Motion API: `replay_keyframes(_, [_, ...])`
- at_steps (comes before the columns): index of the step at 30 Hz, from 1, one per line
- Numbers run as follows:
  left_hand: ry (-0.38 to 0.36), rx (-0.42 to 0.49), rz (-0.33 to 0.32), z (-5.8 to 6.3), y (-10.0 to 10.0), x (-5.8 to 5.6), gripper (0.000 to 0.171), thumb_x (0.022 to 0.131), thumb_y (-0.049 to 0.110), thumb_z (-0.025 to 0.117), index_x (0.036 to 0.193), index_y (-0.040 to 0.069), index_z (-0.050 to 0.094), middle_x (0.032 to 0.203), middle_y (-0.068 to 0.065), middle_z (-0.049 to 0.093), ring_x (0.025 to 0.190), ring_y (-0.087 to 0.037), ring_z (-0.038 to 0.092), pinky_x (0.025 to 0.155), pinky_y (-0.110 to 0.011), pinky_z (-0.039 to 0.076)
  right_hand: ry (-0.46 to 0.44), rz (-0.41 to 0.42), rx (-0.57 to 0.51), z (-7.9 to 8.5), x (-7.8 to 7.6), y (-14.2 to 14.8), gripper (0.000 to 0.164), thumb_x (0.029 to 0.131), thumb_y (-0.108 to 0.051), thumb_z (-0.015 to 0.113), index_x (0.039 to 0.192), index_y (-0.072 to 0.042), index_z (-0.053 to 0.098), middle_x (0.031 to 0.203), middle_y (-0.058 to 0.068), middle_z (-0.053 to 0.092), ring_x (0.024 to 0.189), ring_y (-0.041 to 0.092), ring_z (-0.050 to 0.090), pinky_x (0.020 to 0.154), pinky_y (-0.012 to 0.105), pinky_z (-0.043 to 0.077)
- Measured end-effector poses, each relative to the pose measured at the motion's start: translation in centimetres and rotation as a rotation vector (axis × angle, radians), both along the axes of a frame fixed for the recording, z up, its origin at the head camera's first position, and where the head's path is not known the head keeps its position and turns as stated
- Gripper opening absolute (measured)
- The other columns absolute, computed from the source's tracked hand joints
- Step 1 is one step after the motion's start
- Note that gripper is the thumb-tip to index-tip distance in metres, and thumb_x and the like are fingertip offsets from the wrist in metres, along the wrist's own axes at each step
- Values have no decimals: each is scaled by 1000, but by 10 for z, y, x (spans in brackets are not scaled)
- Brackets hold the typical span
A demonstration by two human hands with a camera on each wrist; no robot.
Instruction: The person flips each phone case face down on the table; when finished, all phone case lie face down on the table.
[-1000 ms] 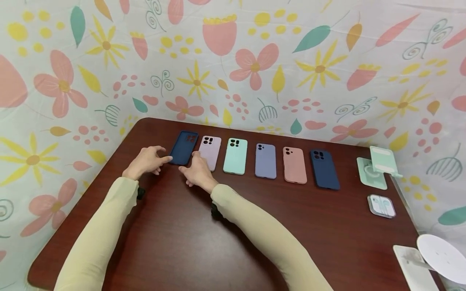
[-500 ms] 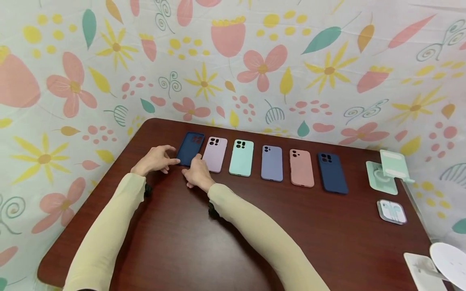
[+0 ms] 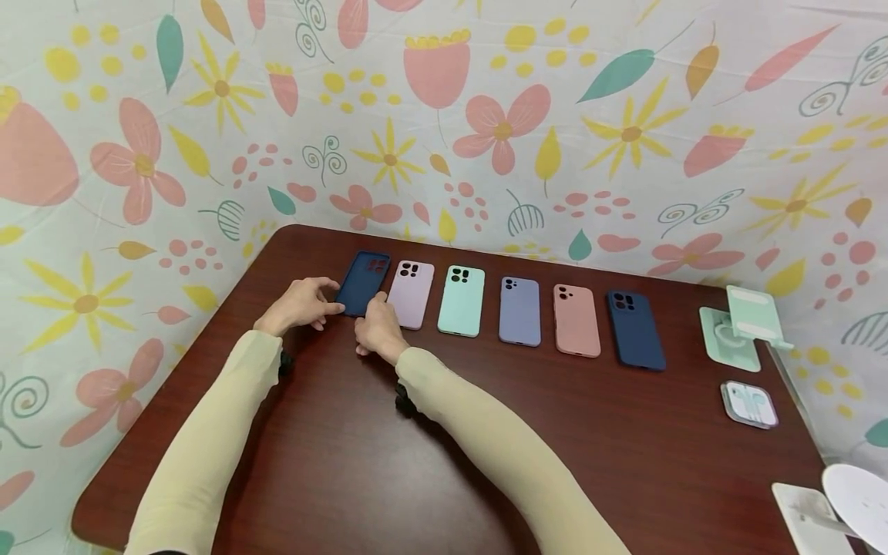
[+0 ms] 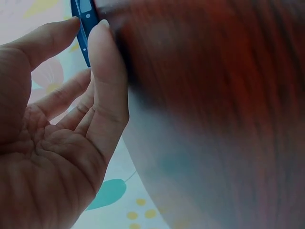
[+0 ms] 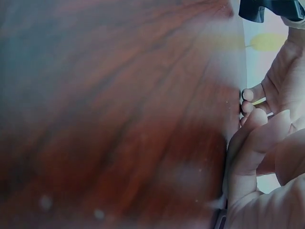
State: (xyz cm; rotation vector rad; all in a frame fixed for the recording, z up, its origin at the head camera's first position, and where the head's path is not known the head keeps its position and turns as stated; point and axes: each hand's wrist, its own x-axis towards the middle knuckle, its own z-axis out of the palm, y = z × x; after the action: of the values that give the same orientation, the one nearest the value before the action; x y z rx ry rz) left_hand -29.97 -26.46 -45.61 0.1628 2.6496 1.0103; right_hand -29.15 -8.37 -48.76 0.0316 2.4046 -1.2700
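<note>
A navy phone case [image 3: 362,284] lies hollow side up at the left end of a row on the table. At its lower left edge is my left hand [image 3: 300,303], thumb tip right at the corner and index finger just above. The left wrist view shows the narrow end of the case [image 4: 87,24] by these two fingertips. My right hand [image 3: 380,327] bends over the lower right corner, its index fingertip along the side and its thumb near the bottom edge. In the right wrist view, thumb and index of the right hand [image 5: 252,162] stand slightly apart; the case is hidden there.
Lilac [image 3: 412,294], mint [image 3: 461,301], blue-violet [image 3: 520,311], pink [image 3: 576,320] and second navy [image 3: 636,329] cases continue the row rightward. A mint folding stand [image 3: 728,339], boxed earphones [image 3: 749,404] and a white stand [image 3: 808,512] sit along the right side. A patterned cloth [image 3: 430,116] hangs behind.
The head view has shifted slightly, moving the whole scene rightward. My right thumb has drawn in toward the navy case's bottom edge. The case stays in its place in the row.
</note>
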Motion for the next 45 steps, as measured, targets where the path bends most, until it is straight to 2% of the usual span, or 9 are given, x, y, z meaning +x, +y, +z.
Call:
replay_keyframes(11, [17, -25, 70, -1, 5, 5, 69, 104, 49, 72, 153, 2, 58, 80, -9, 70, 59, -16, 68, 63, -30, 63, 28, -19, -58, 1, 5, 2, 73, 112, -9, 56, 173, -4, 16, 66, 17, 68, 46, 23, 69, 50, 32, 61])
replay_keyframes(19, [44, -68, 104, 2, 11, 8, 85, 98, 68, 70, 151, 2, 60, 102, -17, 74, 64, -18, 66, 62, -30, 59, 121, -21, -85, -3, 7, 1, 67, 111, -7, 56, 169, -7, 23, 63, 14, 68, 43, 23, 67, 46, 32, 59])
replay_keyframes(23, [41, -80, 119, 5, 14, 9, 92, 96, 74, 69, 149, 0, 61, 101, -19, 73, 65, -20, 65, 62, -29, 57, 145, -17, -90, -9, 4, 0, 68, 112, -10, 57, 170, -10, 22, 64, 13, 69, 43, 23, 68, 46, 32, 60])
replay_keyframes(27, [57, -143, 126, 8, 18, 10, 96, 94, 79, 66, 148, 0, 63, 123, -25, 74, 93, -35, 74, 79, -43, 63, 180, -2, -99, -17, 0, -1, 69, 112, -14, 59, 171, -13, 22, 63, 11, 69, 42, 21, 68, 45, 32, 60])
replay_keyframes(31, [71, -212, 122, 8, 21, 11, 100, 92, 83, 61, 148, 1, 65, 148, -27, 65, 123, -47, 69, 98, -60, 60, 221, 6, -135, -13, 6, -2, 67, 111, -12, 60, 169, -11, 25, 62, 12, 68, 40, 20, 65, 43, 32, 59])
replay_keyframes(34, [77, -218, 123, 7, 21, 10, 98, 92, 84, 61, 143, 1, 68, 137, -25, 72, 113, -42, 72, 90, -55, 62, 242, 9, -140, -12, 7, -3, 66, 111, -11, 60, 168, -11, 26, 62, 12, 67, 40, 20, 64, 43, 32, 59])
replay_keyframes(37, [68, -195, 128, 5, 20, 10, 92, 93, 82, 61, 137, 2, 71, 108, -20, 79, 91, -32, 74, 72, -42, 61, 245, 23, -130, -20, 1, -4, 70, 110, -15, 64, 169, -12, 25, 62, 9, 69, 41, 20, 66, 44, 33, 60])
replay_keyframes(40, [33, -123, 139, 4, 19, 9, 84, 95, 76, 64, 131, 1, 72, 80, -12, 73, 69, -22, 68, 60, -33, 55, 225, 42, -123, -21, -1, -4, 75, 109, -18, 67, 169, -13, 23, 63, 9, 71, 43, 21, 69, 46, 34, 61])
replay_keyframes(45, [-33, 46, 143, 1, 18, 10, 73, 97, 68, 69, 119, -1, 73, 76, -3, 68, 61, -15, 63, 57, -27, 55, 173, 50, -132, -14, 0, -2, 74, 108, -16, 69, 167, -10, 26, 63, 11, 69, 43, 22, 68, 46, 35, 62])
